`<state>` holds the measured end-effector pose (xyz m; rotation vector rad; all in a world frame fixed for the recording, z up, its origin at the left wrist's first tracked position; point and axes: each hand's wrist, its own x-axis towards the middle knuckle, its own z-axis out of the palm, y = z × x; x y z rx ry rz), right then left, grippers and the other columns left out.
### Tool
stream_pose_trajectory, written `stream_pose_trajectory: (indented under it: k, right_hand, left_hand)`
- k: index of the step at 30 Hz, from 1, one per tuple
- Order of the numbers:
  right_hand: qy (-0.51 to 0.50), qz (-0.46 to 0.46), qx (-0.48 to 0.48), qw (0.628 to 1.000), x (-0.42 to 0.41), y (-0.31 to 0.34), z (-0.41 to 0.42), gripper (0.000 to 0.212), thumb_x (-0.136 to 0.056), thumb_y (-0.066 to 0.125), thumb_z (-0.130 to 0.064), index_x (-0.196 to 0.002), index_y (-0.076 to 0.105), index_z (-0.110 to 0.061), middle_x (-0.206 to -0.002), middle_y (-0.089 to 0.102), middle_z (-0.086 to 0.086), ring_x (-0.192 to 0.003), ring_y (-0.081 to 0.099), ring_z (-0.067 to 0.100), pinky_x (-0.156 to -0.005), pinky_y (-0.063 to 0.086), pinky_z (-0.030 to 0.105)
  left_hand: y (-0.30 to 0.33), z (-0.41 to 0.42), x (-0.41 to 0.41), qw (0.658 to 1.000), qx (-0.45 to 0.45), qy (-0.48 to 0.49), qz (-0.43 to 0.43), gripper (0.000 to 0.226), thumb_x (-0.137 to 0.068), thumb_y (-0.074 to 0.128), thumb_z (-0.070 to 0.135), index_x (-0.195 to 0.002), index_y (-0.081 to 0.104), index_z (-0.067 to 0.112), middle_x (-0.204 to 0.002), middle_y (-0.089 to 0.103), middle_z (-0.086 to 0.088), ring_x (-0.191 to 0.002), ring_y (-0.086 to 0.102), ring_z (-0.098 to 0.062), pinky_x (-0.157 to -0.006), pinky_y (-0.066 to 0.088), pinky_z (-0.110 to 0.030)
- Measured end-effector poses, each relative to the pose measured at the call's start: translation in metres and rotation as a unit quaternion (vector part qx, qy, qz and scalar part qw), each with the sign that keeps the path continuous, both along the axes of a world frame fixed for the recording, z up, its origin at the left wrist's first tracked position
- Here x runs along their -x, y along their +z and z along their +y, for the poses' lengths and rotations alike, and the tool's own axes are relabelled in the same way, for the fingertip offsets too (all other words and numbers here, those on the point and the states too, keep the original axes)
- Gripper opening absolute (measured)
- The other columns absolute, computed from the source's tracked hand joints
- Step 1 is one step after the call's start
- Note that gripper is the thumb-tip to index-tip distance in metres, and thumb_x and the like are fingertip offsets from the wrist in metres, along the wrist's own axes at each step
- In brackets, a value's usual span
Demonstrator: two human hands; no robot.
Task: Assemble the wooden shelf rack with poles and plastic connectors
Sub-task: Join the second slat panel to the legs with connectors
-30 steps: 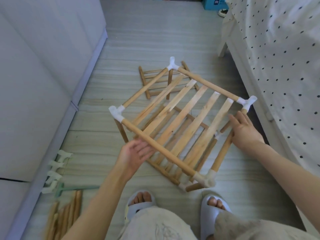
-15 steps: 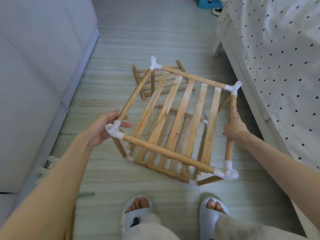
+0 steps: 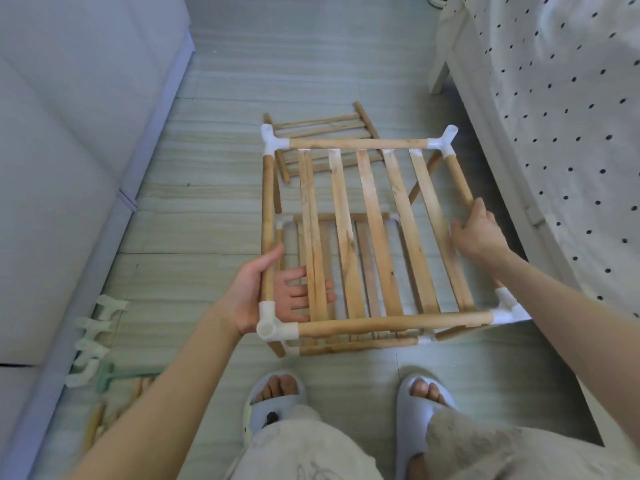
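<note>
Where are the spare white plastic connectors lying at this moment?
The spare connectors lie in a row on the floor at the lower left of the head view, along the white cabinet, left of the left hand holding the rack.

Rack flanked closely: dotted white bed (image 3: pixel 554 133) on right, grey cabinet (image 3: pixel 69 133) on left; bare floor (image 3: pixel 311 64) left open beyond.

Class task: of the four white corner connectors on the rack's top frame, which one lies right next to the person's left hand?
The near-left connector, just below the left hand gripping that side pole; the other three are farther off.
</note>
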<state>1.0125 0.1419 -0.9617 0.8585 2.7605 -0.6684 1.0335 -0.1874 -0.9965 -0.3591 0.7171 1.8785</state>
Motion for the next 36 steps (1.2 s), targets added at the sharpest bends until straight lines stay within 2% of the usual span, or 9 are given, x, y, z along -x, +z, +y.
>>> stream_pose_trajectory:
  k: [5, 10, 18, 21, 23, 26, 30, 33, 36]
  right_hand:
    - [-0.038, -0.069, -0.022, 0.997, -0.017, -0.002, 0.006, 0.065, -0.098, 0.032, -0.04, -0.149, -0.006, -0.026, -0.148, 0.021, 0.018, -0.124, 0.04, 0.042, -0.102, 0.035, 0.056]
    - [-0.025, -0.08, -0.05, 0.995, -0.024, -0.007, 0.006, 0.076, -0.094, 0.034, -0.055, -0.149, -0.01, -0.024, -0.15, 0.018, 0.02, -0.134, 0.026, 0.041, -0.107, 0.028, 0.057]
    - [-0.018, -0.082, -0.087, 0.993, -0.016, -0.01, 0.002, 0.084, -0.092, 0.038, -0.059, -0.149, -0.012, -0.022, -0.151, 0.018, 0.018, -0.135, 0.025, 0.041, -0.106, 0.025, 0.056]
    - [0.016, -0.063, -0.095, 0.993, -0.014, -0.006, 0.0, 0.081, -0.093, 0.041, -0.055, -0.15, -0.004, -0.019, -0.149, 0.021, 0.019, -0.134, 0.027, 0.039, -0.106, 0.027, 0.053]
    - [0.073, -0.045, -0.108, 0.991, -0.011, 0.0, -0.004, 0.067, -0.095, 0.041, -0.047, -0.148, 0.013, -0.017, -0.15, 0.018, 0.019, -0.136, 0.023, 0.039, -0.11, 0.024, 0.054]
    - [0.161, -0.045, -0.136, 0.976, -0.013, 0.003, -0.019, 0.051, -0.098, 0.038, -0.038, -0.142, 0.029, -0.014, -0.156, 0.008, 0.013, -0.144, 0.003, 0.032, -0.116, 0.005, 0.052]
    - [0.184, 0.005, -0.129, 0.974, -0.034, -0.006, -0.049, 0.046, -0.098, 0.034, -0.038, -0.133, 0.041, -0.008, -0.15, 0.025, 0.01, -0.143, 0.012, 0.023, -0.116, -0.001, 0.052]
    - [0.148, 0.059, -0.099, 0.982, -0.053, -0.01, -0.058, 0.056, -0.096, 0.041, -0.04, -0.14, 0.031, -0.007, -0.154, 0.012, 0.013, -0.145, 0.003, 0.026, -0.117, 0.0, 0.047]
    - [0.046, 0.087, 0.047, 0.994, -0.063, -0.012, -0.058, 0.077, -0.094, 0.05, -0.03, -0.147, 0.002, -0.001, -0.156, -0.004, 0.018, -0.144, 0.008, 0.034, -0.117, 0.017, 0.044]
  left_hand:
    - [-0.008, 0.021, -0.023, 0.999, 0.014, 0.052, 0.001, 0.069, -0.08, 0.052, 0.051, -0.127, 0.053, 0.001, -0.116, 0.061, -0.023, -0.106, 0.061, -0.037, -0.09, 0.049, -0.052]
    - [-0.009, 0.027, -0.025, 0.996, 0.014, 0.082, 0.011, 0.057, -0.08, 0.052, 0.042, -0.124, 0.052, 0.005, -0.102, 0.063, -0.023, -0.09, 0.064, -0.037, -0.085, 0.051, -0.054]
    - [-0.01, 0.03, -0.024, 0.992, 0.062, 0.1, 0.044, 0.054, -0.075, 0.051, 0.038, -0.119, 0.053, 0.007, -0.108, 0.063, -0.031, -0.096, 0.065, -0.042, -0.081, 0.055, -0.049]
    - [-0.01, 0.031, -0.022, 0.99, 0.06, 0.118, 0.05, 0.054, -0.075, 0.051, 0.037, -0.119, 0.051, 0.006, -0.11, 0.062, -0.032, -0.098, 0.064, -0.043, -0.076, 0.057, -0.046]
    - [-0.01, 0.033, -0.019, 0.987, 0.053, 0.141, 0.051, 0.053, -0.08, 0.047, 0.035, -0.124, 0.048, 0.005, -0.11, 0.062, -0.033, -0.098, 0.064, -0.044, -0.075, 0.057, -0.045]
    - [-0.008, 0.041, -0.017, 0.982, 0.044, 0.177, 0.056, 0.051, -0.084, 0.037, 0.029, -0.128, 0.046, 0.004, -0.107, 0.063, -0.033, -0.095, 0.065, -0.043, -0.079, 0.056, -0.047]
    - [-0.007, 0.071, -0.028, 0.964, 0.049, 0.252, 0.072, 0.041, -0.084, 0.033, 0.022, -0.119, 0.049, 0.008, -0.107, 0.063, -0.033, -0.094, 0.066, -0.04, -0.081, 0.056, -0.043]
    - [-0.01, 0.088, -0.042, 0.958, 0.051, 0.27, 0.075, 0.043, -0.087, 0.028, 0.017, -0.125, 0.047, 0.009, -0.113, 0.062, -0.03, -0.1, 0.065, -0.038, -0.085, 0.053, -0.042]
    - [-0.014, 0.082, -0.055, 0.975, 0.088, 0.19, 0.077, 0.044, -0.09, 0.045, 0.022, -0.133, 0.045, 0.012, -0.112, 0.066, -0.018, -0.105, 0.063, -0.034, -0.087, 0.049, -0.043]
